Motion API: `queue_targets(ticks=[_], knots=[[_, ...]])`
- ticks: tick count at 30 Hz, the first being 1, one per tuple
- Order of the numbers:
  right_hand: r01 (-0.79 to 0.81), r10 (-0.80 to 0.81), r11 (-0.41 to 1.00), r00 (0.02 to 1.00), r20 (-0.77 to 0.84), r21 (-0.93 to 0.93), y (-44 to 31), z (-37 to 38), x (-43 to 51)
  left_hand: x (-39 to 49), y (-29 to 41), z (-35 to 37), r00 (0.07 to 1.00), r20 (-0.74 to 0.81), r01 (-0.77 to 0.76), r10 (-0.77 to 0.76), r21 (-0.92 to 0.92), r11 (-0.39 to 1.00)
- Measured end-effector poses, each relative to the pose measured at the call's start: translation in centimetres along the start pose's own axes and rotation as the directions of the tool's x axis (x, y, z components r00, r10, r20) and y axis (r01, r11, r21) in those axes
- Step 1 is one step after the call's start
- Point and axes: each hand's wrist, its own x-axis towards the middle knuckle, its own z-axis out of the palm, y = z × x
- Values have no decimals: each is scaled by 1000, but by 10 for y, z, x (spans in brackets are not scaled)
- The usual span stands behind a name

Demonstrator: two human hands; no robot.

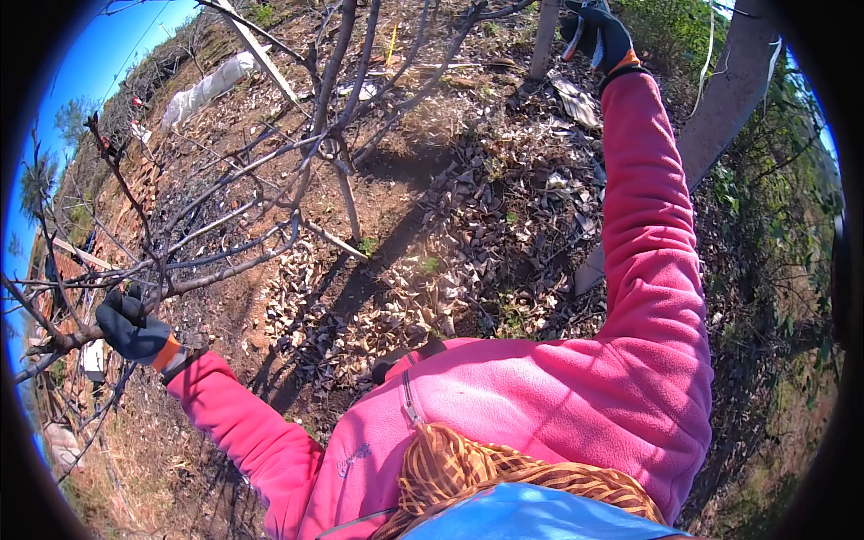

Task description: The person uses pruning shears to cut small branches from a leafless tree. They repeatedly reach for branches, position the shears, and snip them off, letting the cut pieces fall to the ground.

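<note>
My left hand (135, 329), in a dark glove with an orange cuff, is closed around a bare tree branch (209, 278) at the left. At the top right, my right hand (604, 37), gloved alike, is raised with its fingers around the handles of a hand tool (575, 39), which look like pruning shears. The tool's head is cut off by the top edge of the picture. Leafless branches spread between my arms, over ground covered with dry leaves (466, 250).
A thick trunk (732, 94) leans at the right, with pale strips hanging by it. A wooden post (544, 40) stands near my right hand. White sheeting (209, 88) lies at the upper left. Green shrubs (742, 196) line the right side.
</note>
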Motion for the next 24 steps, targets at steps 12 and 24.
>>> queue_targets(ticks=[12, 24], knots=[[117, -495, 518, 849, -186, -848, 30, -46, 48, -10, 19, 24, 992, -118, -29, 37, 68, 997], [215, -371, 519, 928, 8, -828, 65, -113, 73, -8, 12, 18, 990, -106, -59, 94, 300, 952]])
